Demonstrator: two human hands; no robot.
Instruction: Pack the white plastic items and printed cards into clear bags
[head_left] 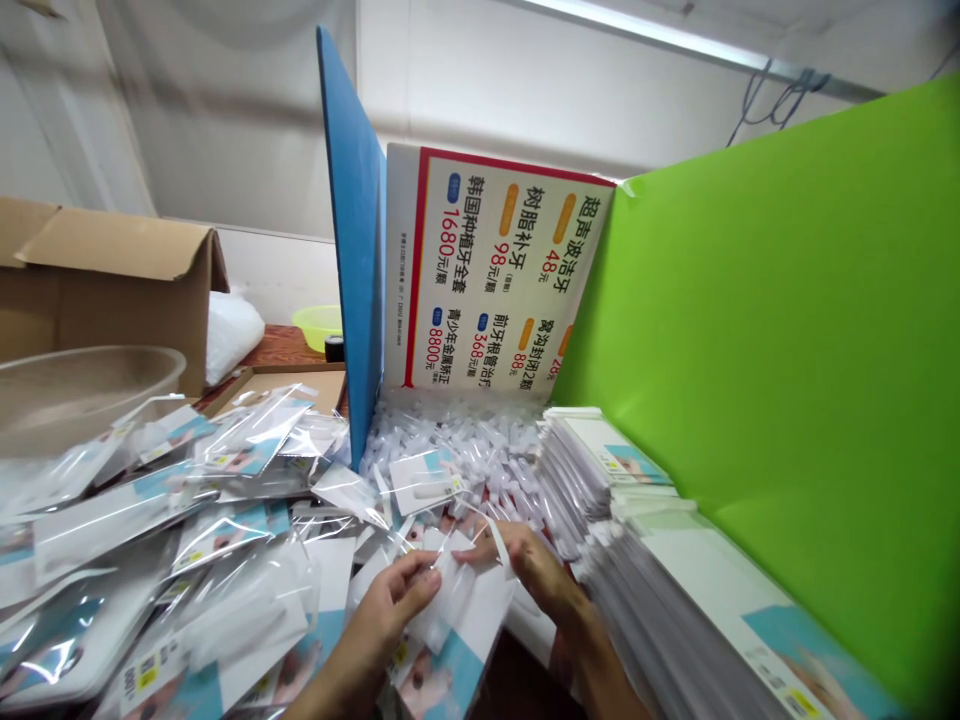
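Left hand, right hand on clear bag, card inside.

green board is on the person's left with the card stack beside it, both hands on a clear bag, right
No: the head view shows the green board on the person's right. The card stack lies beside it, and the left hand and right hand hold the clear bag.

A single camera, worn on the person's head, looks forward and down, facing the poster straight on. It sits close over the left hand and right hand, which show low in frame, below the poster.
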